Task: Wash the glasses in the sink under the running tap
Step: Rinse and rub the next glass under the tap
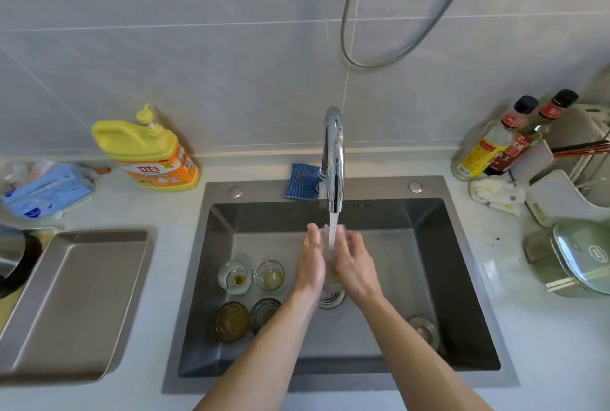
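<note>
1. sink (191, 278): dark grey basin, centre of frame; chrome tap (333, 153) arches over its back edge; water stream (333, 229) runs down.
2. held glass (325, 244): clear; centre of frame, directly under the stream, between both hands and above the drain strainer (330, 301).
3. left hand (310, 265): laid against the left side of the held glass; fingers fairly straight, pointing up-frame; thumb hidden.
4. right hand (355, 265): fingers curled round the right side of the held glass, grasping it.
5. clear glass with amber dregs (235, 277) and clear glass with pale dregs (270, 275): upright on the sink floor, left of the hands, side by side.
6. amber glass (231, 321) and smoky grey glass (265, 313): lower in the frame than the clear pair, side by side, near the sink's left wall.
7. yellow detergent bottle (148, 153): counter, upper left of the sink; pump top.
8. blue cloth (302, 181): on the sink's back rim, just left of the tap base.
9. metal tray (76, 301): counter, left of frame.
10. sauce bottles (495, 146): counter, right of frame, against the wall.
11. pot with glass lid (574, 258): right edge of frame.
</note>
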A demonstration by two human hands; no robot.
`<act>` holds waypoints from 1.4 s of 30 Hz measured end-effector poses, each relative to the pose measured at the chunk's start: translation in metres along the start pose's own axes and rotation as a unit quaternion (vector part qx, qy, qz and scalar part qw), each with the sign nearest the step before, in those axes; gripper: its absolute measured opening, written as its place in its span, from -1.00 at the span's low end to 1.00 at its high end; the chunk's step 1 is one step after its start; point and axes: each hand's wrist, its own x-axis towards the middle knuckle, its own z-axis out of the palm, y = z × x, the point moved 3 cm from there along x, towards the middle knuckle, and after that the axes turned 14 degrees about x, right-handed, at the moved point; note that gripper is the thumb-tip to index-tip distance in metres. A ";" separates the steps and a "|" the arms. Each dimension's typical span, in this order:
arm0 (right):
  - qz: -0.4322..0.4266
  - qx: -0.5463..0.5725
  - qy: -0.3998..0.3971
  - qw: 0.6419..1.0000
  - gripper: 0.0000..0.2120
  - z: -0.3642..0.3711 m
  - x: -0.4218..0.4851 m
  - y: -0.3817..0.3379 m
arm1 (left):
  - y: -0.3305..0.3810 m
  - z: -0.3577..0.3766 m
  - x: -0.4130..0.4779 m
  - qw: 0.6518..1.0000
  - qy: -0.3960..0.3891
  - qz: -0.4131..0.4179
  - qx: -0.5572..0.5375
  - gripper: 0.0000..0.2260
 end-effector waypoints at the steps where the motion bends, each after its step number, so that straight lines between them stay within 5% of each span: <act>1: 0.022 0.022 -0.001 1.000 -0.38 -0.002 0.004 -0.001 | 0.002 -0.002 -0.004 1.000 -0.012 0.015 0.012 -0.45; 6: 0.052 0.060 0.014 0.997 -0.20 0.007 0.002 -0.006 | 0.010 0.000 -0.009 0.987 -0.023 0.127 0.093 -0.50; 9: 0.002 0.030 -0.014 0.999 -0.36 0.016 -0.007 -0.006 | 0.007 -0.006 -0.002 0.980 0.077 0.103 0.149 -0.49; 12: -0.013 0.028 -0.045 0.999 -0.20 0.018 -0.004 0.003 | 0.015 -0.007 -0.007 0.977 0.119 0.064 0.165 -0.59; 18: -0.002 0.074 0.035 0.997 -0.65 0.008 0.009 -0.003 | 0.016 -0.001 -0.003 0.992 0.035 0.074 0.096 -0.62; 27: 0.092 -0.008 0.046 0.995 -0.45 0.006 0.022 -0.011 | 0.020 -0.021 -0.004 0.997 -0.065 0.043 0.029 -0.77; 31: 0.073 -0.086 0.083 0.990 -0.45 0.004 0.021 -0.018 | 0.020 -0.018 -0.004 0.996 -0.046 0.049 0.058 -0.72; 35: -0.054 -0.109 0.130 0.984 -0.56 0.007 0.012 -0.025 | 0.020 -0.012 -0.001 0.991 -0.015 0.045 0.121 -0.61; 39: -0.003 -0.017 0.106 0.994 -0.61 -0.004 0.014 -0.029 | 0.023 -0.015 -0.006 0.988 0.017 0.041 0.145 -0.64; 42: 0.115 0.138 0.010 0.984 -0.63 -0.013 0.015 -0.028 | 0.023 -0.018 -0.014 0.981 0.035 0.074 0.176 -0.39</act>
